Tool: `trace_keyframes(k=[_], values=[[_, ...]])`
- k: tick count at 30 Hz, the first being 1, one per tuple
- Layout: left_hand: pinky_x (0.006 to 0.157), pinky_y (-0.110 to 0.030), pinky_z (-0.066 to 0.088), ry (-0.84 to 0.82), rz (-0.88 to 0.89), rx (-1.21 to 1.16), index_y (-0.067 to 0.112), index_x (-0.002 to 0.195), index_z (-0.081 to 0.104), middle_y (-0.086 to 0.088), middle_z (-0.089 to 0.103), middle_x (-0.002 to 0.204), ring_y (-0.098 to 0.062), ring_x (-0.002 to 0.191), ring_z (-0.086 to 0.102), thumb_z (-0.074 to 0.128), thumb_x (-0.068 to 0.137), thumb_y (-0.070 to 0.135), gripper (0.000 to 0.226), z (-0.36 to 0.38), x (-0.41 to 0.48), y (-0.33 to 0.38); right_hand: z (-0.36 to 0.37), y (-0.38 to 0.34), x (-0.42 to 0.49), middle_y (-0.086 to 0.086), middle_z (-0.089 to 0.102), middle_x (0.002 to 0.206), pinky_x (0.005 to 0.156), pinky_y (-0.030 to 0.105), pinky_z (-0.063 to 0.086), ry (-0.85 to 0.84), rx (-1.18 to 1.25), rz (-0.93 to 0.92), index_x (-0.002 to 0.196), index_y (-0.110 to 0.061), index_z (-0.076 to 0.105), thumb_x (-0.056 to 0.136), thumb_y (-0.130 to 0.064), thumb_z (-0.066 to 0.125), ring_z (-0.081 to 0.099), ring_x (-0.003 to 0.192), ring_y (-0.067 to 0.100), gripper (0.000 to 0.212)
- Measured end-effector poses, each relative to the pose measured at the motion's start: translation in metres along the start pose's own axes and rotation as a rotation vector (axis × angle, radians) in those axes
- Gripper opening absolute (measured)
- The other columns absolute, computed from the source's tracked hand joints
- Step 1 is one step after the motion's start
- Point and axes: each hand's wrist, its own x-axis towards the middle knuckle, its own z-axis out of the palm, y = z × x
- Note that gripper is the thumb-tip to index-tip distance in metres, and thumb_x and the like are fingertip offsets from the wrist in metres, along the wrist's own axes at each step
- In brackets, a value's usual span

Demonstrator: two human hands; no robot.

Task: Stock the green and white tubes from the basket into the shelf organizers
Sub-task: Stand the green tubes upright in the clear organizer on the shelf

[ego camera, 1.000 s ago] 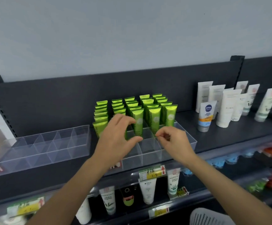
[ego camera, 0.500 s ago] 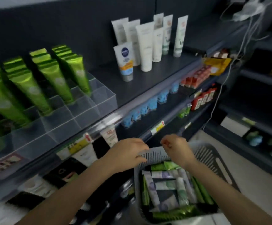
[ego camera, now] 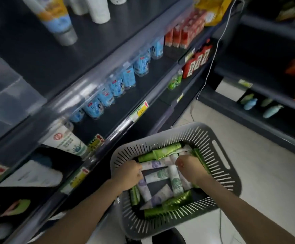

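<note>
Shop aisle: pale tiled floor [ego camera: 248,164], dark grey metal shelving [ego camera: 108,41] along the left, and a second dark shelf unit [ego camera: 266,95] across the aisle on the right. The grey slotted plastic basket [ego camera: 206,136] sits low, just beside the lower edge of the left shelving; what holds it up is hidden.

Inside it lies the loose pile of green and white tubes [ego camera: 160,176], crossed over each other. The green ones are mostly along the walls, the white printed ones in the middle. The left hand [ego camera: 129,175] is at the basket's left side, fingers curled down by the end of a white tube. The right hand [ego camera: 189,166] is at the far right of the pile, knuckles up, fingertips buried among the tubes. Cannot tell whether either hand really clamps a tube: blurred and hidden.

The clear plastic shelf organizer [ego camera: 11,95] is on the top shelf at upper left, well apart from the basket and blurred. On the same shelf are white upright tubes [ego camera: 97,11] and a tube with orange and blue label [ego camera: 57,18]. The next shelf down holds a row of small blue-labelled cups [ego camera: 125,80] and red packets [ego camera: 183,32]. A yellow price tag [ego camera: 139,111] sits on a shelf edge. A thin white cable [ego camera: 211,67] hangs down the shelf end. Both forearms cross the basket's near rim.
</note>
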Motion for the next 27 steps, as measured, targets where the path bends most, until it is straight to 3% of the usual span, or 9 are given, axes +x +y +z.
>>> trace_keyframes(k=[4,7,10,13,17,20,24,27], values=[[0.077,-0.037,0.054,-0.020,-0.064,-0.034,0.009,0.103,0.065,-0.006,0.067,0.103,-0.022,0.087,0.064,0.051,0.092,0.019,0.021,0.023,0.014,-0.006,0.023,-0.008,0.036,0.006,0.060,0.119,0.087,0.029,0.048,0.023,-0.073,-0.064,0.121,-0.012,0.059,0.087,-0.002,0.050,0.058,0.109,0.024,0.037],[0.076,-0.037,0.053,-0.084,-0.084,0.077,0.007,0.100,0.063,-0.012,0.066,0.100,-0.027,0.087,0.063,0.045,0.095,0.017,0.021,0.033,0.020,-0.013,0.043,-0.014,0.063,0.006,0.052,0.124,0.091,0.035,0.047,0.009,-0.223,-0.162,0.120,-0.014,0.054,0.077,0.004,0.054,0.051,0.116,0.026,0.047],[0.082,-0.036,0.053,-0.122,-0.101,0.098,0.009,0.111,0.061,-0.011,0.064,0.107,-0.028,0.094,0.063,0.044,0.095,0.018,0.025,0.037,0.029,-0.018,0.052,-0.009,0.078,0.008,0.046,0.132,0.099,0.039,0.040,-0.009,-0.404,-0.204,0.129,-0.014,0.046,0.078,0.001,0.056,0.042,0.124,0.027,0.054],[0.082,-0.036,0.053,-0.174,-0.081,0.094,0.012,0.112,0.061,-0.009,0.064,0.108,-0.026,0.092,0.064,0.047,0.091,0.012,0.026,0.042,0.040,-0.025,0.052,-0.005,0.081,0.010,0.046,0.129,0.095,0.041,0.038,-0.003,-0.595,-0.222,0.130,-0.015,0.044,0.086,-0.010,0.051,0.042,0.119,0.029,0.045],[0.086,-0.038,0.053,-0.263,-0.040,0.115,0.014,0.109,0.063,-0.007,0.059,0.114,-0.027,0.096,0.062,0.054,0.086,0.013,0.025,0.053,0.051,-0.031,0.049,0.002,0.079,0.011,0.051,0.123,0.095,0.041,0.036,0.005,-0.664,-0.275,0.127,-0.011,0.048,0.087,-0.011,0.048,0.046,0.114,0.029,0.039],[0.077,-0.029,0.048,-0.354,-0.002,0.141,0.010,0.108,0.067,-0.009,0.062,0.107,-0.027,0.094,0.062,0.054,0.088,0.009,0.024,0.055,0.049,-0.017,0.045,0.011,0.074,0.013,0.060,0.118,0.100,0.040,0.036,0.003,-0.607,-0.321,0.126,-0.008,0.051,0.086,-0.004,0.048,0.051,0.116,0.032,0.041],[0.084,-0.033,0.053,-0.491,0.099,0.083,0.013,0.102,0.071,-0.006,0.067,0.110,-0.022,0.096,0.064,0.066,0.083,0.007,0.021,0.071,0.041,0.010,0.030,0.012,0.067,0.014,0.061,0.099,0.067,0.032,0.038,0.062,-0.343,-0.267,0.104,-0.008,0.055,0.083,-0.002,0.051,0.058,0.095,0.031,0.022],[0.073,-0.033,0.050,-0.658,0.216,0.217,0.009,0.104,0.068,-0.009,0.067,0.103,-0.026,0.091,0.063,0.066,0.083,0.015,0.021,0.095,0.033,0.033,0.022,0.010,0.062,0.011,0.062,0.091,0.066,0.035,0.045,0.165,-0.050,-0.195,0.095,-0.009,0.059,0.082,-0.007,0.060,0.058,0.086,0.030,0.013]])
